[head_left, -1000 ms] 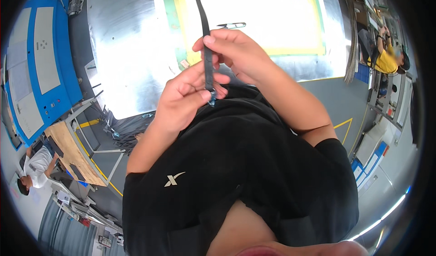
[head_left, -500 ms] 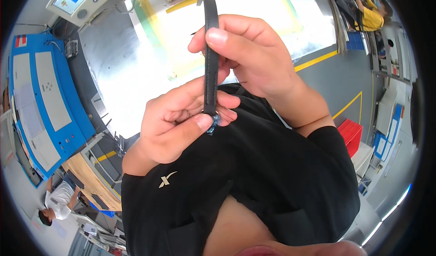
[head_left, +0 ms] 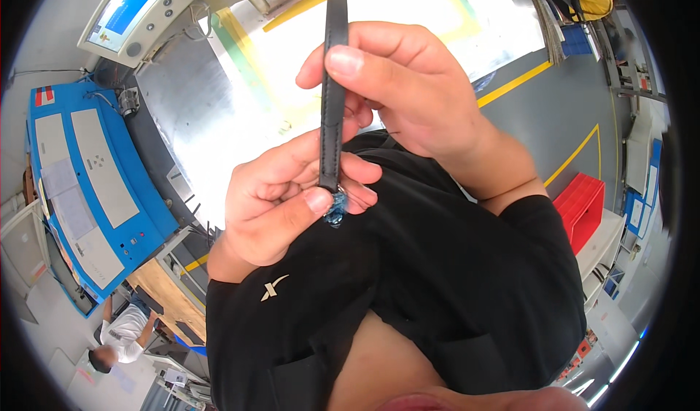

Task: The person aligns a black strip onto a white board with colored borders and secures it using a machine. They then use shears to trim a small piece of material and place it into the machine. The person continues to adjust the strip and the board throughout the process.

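A narrow black strap (head_left: pixel 335 112) with stitching along one edge stands nearly upright between my hands. My left hand (head_left: pixel 273 203) pinches its lower end, thumb in front, where a shiny blue wrapped piece (head_left: pixel 337 208) hangs from a small metal fitting. Higher up, my right hand (head_left: pixel 408 83) grips the strap between thumb and fingers, the thumb lying across its front face. The strap's top end rises free above the right thumb. Some fingers of both hands are hidden behind the strap.
Beyond my hands lies a bright white work surface (head_left: pixel 277 68) edged with yellow and green tape. A control panel with a screen (head_left: pixel 135 14) is at far left, above a blue machine (head_left: pixel 102 192). On the right sits a red bin (head_left: pixel 580 210). A person in white (head_left: pixel 124 334) is at lower left.
The view has shifted slightly, so the surroundings sit differently. Both hands keep their hold; the strap has turned a little, and its top end no longer shows the bent-over tip.
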The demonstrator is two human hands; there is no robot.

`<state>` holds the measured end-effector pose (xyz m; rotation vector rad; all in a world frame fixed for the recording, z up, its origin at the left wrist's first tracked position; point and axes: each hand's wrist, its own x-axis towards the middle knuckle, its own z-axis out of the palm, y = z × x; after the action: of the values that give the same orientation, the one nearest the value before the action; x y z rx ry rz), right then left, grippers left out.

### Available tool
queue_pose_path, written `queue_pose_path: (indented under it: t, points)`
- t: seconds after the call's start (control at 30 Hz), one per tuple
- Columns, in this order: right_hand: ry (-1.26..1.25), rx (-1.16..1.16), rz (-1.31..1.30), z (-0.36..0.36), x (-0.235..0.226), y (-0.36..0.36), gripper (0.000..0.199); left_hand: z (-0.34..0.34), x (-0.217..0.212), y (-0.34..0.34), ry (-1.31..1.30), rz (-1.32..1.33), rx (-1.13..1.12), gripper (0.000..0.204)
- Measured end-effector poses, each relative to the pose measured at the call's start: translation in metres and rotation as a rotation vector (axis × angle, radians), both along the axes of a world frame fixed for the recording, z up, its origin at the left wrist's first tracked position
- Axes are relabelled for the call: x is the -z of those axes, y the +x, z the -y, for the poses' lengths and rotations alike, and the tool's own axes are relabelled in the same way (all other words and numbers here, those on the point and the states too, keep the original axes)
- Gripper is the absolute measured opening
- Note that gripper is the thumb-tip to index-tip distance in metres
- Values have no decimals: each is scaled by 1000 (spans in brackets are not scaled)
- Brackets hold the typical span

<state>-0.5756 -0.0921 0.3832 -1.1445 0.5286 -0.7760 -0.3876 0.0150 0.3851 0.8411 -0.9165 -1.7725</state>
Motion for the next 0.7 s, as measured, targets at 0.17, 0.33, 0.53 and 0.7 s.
queue_pose_path:
  t: [0.17,0.33,0.53,0.7]
  points:
    - [-7,-2,-13,1,-3,0,33,0,-1,1,13,22,-1,62]
    - [-11,-4,-7,2,-1,0,32,0,-1,2,22,22,-2,62]
    - [-34,-4,1,4,1,2,32,1,-1,4,25,20,-14,63]
    - [-27,-7,-9,5,1,6,33,2,0,7,25,1,-14,62]
